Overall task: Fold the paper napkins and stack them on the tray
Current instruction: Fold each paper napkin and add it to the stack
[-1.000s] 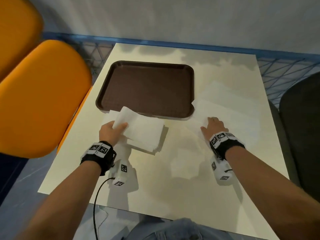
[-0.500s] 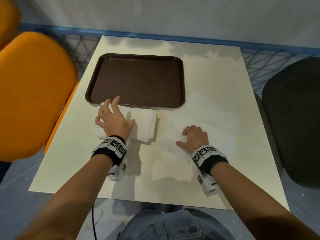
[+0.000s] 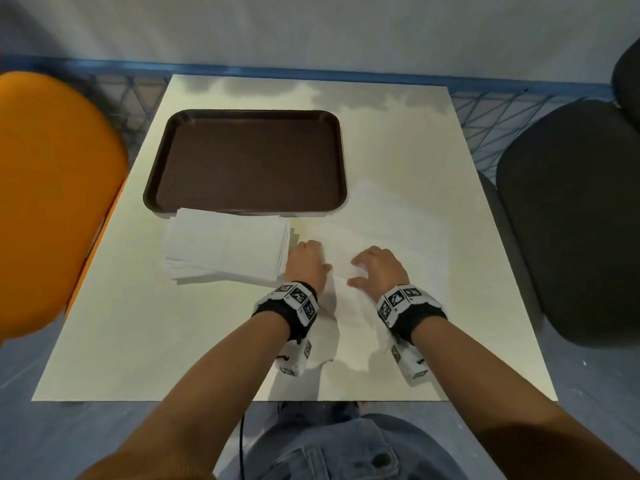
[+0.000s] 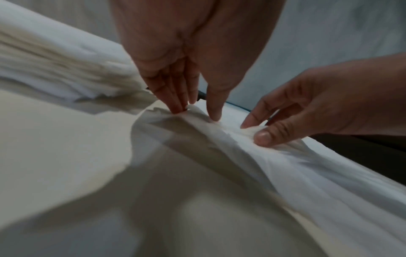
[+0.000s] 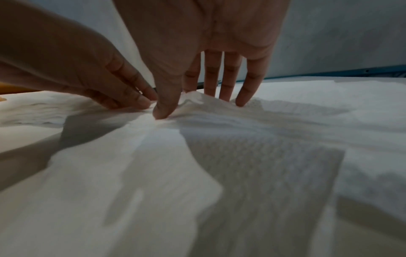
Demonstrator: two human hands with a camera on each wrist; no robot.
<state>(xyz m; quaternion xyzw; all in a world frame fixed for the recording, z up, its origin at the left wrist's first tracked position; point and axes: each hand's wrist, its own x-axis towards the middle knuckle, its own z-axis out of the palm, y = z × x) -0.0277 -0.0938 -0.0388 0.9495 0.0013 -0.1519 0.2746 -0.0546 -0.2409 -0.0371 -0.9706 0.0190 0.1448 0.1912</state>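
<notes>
Napkin (image 3: pixel 346 271), loose and unfolded, lay on the table (image 3: pixel 138 341) before me, just right of the folded stack (image 3: pixel 225 251) below the tray (image 3: pixel 249 161). My left hand (image 3: pixel 306 263) pressed straight fingertips (image 4: pixel 180 106) on its edge; my right hand (image 3: pixel 379 270) pinched a raised ridge between thumb and fingers (image 5: pixel 241 97).

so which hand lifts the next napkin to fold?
Right, probably: the right hand already pinches a ridge of the loose napkin; the left hand only presses its edge with straight fingers.
</notes>
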